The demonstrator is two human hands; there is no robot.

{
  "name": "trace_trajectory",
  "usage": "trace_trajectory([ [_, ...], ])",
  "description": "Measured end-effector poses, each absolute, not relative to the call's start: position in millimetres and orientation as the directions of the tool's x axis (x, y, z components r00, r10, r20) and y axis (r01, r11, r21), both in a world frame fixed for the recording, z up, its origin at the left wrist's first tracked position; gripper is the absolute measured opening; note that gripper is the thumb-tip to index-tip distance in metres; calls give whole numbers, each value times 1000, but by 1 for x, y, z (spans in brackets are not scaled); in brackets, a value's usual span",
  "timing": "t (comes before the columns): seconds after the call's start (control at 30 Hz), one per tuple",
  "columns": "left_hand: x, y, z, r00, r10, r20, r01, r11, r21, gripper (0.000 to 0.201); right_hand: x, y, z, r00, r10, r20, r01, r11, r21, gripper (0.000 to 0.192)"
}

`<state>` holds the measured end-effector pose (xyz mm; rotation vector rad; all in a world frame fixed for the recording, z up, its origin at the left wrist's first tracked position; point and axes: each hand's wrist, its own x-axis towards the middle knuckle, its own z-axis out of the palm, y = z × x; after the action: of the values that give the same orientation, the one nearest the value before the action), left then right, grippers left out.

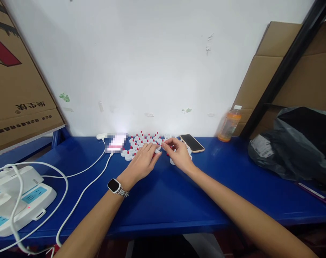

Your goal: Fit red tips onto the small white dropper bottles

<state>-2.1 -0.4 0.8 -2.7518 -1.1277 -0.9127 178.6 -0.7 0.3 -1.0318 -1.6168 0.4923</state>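
Observation:
Many small white round caps with red tips (129, 156) stand grouped on the blue table, in front of and around my hands. My left hand (143, 160), a watch on its wrist, has thumb and fingers closed on a white cap (157, 150), partly hidden by the fingers. Close beside it, my right hand (180, 154) pinches with thumb and index finger at the top of that cap. Whatever small piece sits in the right fingertips is too small to make out. More white pieces, one a white round cap (172, 162), lie under and behind the right hand.
A dark-screened phone (192, 143) lies behind my right hand; a lit, blurred phone (116, 142) with a white cable is at left. A power strip (31, 200) stands front left. An orange drink bottle (229, 123), black plastic bag (294, 147) and cardboard (265, 71) are right.

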Motion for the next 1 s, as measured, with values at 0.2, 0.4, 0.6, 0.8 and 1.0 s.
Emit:
trace_trajectory([
  [0.2, -3, -5, 6, 611, 598, 518, 639, -759, 122, 29, 188, -10, 14, -324, 677, 661, 729, 624, -282, 28],
  [0.4, 0, -7, 5, 643, 572, 510, 633, -771, 67, 28, 187, -13, 17, -433, 661, 612, 826, 564, -25, 30],
  [0.6, 2, -11, 4, 637, 564, 526, 583, -798, 151, 23, 181, -13, 10, -407, 626, 665, 781, 616, -101, 29],
  [0.8, 6, -11, 7, 572, 565, 594, 569, -795, 209, 24, 182, -12, 12, -225, 600, 768, 815, 548, -190, 33],
  [1.0, 7, -10, 1, 603, 561, 568, 610, -782, 126, 26, 185, -9, 9, -355, 581, 733, 806, 588, -76, 38],
])
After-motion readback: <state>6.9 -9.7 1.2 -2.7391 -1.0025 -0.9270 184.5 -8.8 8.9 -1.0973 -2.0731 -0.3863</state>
